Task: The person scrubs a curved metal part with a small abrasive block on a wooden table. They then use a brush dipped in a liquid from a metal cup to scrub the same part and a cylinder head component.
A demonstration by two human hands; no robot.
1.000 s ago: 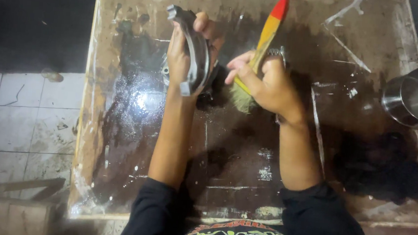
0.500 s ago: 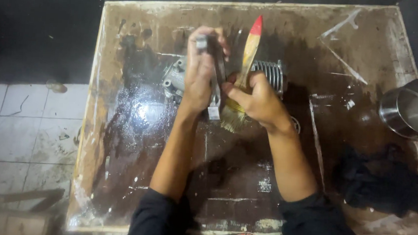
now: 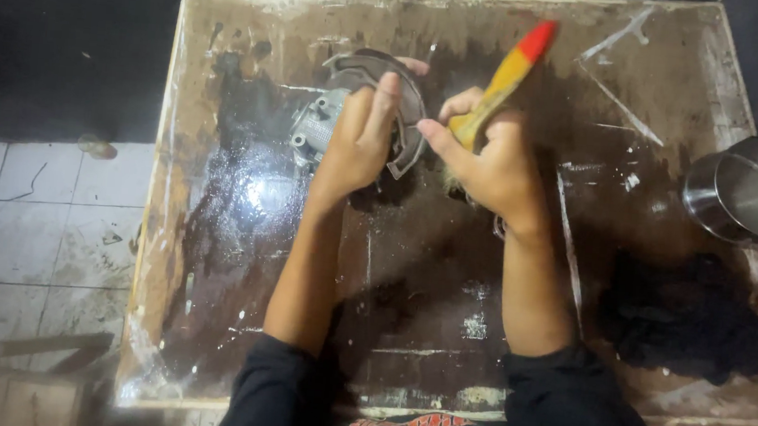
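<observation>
Hands at work over a wet, stained surface (image 3: 213, 254).
The left hand (image 3: 359, 144) grips a grey metal part (image 3: 409, 121); the right hand (image 3: 491, 163) clasps a yellow, red-tipped brush (image 3: 507, 74) beside it.

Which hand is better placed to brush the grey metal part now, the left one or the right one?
The right hand, probably. It already grips the yellow brush with the red tip, whose bristles seem to sit beside the grey metal part. The left hand is closed on that part and holds it above the wet board.
</observation>
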